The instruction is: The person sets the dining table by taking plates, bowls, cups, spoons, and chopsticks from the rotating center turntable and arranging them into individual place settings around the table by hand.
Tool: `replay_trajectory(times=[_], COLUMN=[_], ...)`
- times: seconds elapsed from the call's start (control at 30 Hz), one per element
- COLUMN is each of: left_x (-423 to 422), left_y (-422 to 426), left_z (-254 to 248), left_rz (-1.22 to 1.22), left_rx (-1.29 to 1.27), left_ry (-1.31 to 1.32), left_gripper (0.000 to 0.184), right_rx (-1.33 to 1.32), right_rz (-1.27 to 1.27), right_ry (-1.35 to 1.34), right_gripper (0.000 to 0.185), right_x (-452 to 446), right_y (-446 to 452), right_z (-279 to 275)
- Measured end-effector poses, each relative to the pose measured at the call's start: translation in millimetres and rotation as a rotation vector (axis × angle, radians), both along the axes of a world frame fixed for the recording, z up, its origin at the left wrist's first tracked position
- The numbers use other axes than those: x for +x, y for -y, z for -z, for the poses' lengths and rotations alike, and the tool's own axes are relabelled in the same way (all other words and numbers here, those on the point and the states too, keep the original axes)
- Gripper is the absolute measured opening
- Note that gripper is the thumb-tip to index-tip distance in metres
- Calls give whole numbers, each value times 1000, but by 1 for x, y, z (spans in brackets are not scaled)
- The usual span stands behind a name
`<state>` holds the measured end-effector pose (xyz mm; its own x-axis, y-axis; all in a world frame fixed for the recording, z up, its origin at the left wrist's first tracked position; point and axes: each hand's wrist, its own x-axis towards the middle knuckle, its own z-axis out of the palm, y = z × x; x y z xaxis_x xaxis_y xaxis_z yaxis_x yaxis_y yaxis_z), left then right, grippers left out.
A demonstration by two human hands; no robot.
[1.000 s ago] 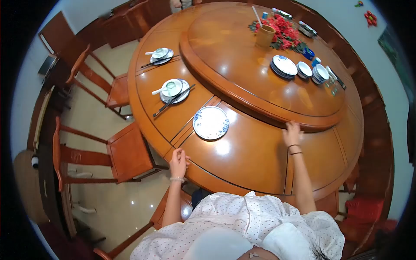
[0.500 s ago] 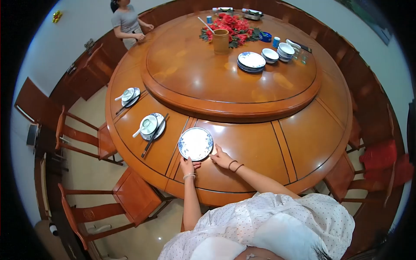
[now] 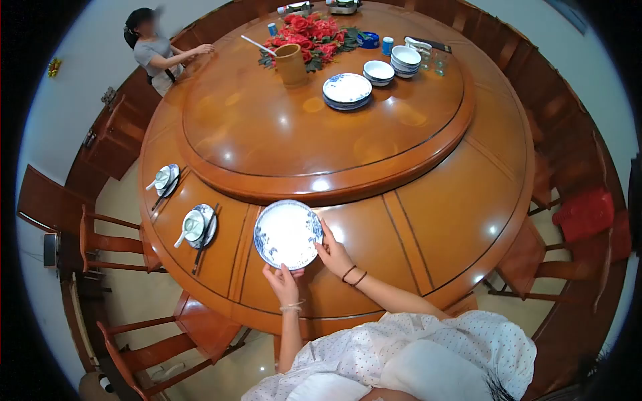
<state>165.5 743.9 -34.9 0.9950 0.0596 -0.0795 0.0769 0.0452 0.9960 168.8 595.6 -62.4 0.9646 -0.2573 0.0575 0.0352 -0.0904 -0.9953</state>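
A white plate point(image 3: 289, 235) with a blue patterned rim is held in both hands above the near side of the round wooden table. My left hand point(image 3: 283, 284) grips its lower edge, thumb on the rim. On the plate's right edge, my right hand point(image 3: 332, 254) has its thumb on top and its fingers around the side. To the left lies a place setting: a small bowl point(image 3: 193, 225) with a white spoon point(image 3: 180, 239) on a saucer, and black chopsticks point(image 3: 206, 239) beside it. A similar setting point(image 3: 166, 178) is farther left.
The raised turntable point(image 3: 241, 144) carries stacked plates point(image 3: 347, 90), bowls point(image 3: 405, 60), glasses point(image 3: 440, 63), a brown container point(image 3: 291, 65) and red flowers point(image 3: 311, 37). Wooden chairs point(image 3: 200, 321) surround the table point(image 3: 361, 267). Another person point(image 3: 157, 53) stands at the far left.
The plate looks larger and closer, raised off the table by both hands. My view has shifted, and the other person's arm is now stretched out over the table.
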Motion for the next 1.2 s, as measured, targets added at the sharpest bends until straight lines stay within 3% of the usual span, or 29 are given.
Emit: replay_trajectory(times=[0.17,0.3,0.47,0.63,0.87,1.07,1.2], left_x=[83,183,286,339,356,375,369], left_y=[131,235,314,341,355,356,358], left_z=[-35,-25,-33,-21,-16,11,6], left_rz=[116,194,259,258,260,232,205], left_rx=[-166,-207,45,104,379,438,504], left_ry=[36,142,91,27,42,209,121], left_gripper=[33,30,33,35,27,20,41], right_rx=[-126,-176,-271,-289,-415,-520,-416], right_rz=[200,314,383,325,321,317,247], right_ry=[220,353,180,17,-99,-112,-178], right_gripper=[61,59,56,58,58,62,67], right_x=[61,146,236,287,313,327,303], right_y=[127,228,309,345,364,370,361], right_z=[-31,-47,-46,-38,-20,-6,-20])
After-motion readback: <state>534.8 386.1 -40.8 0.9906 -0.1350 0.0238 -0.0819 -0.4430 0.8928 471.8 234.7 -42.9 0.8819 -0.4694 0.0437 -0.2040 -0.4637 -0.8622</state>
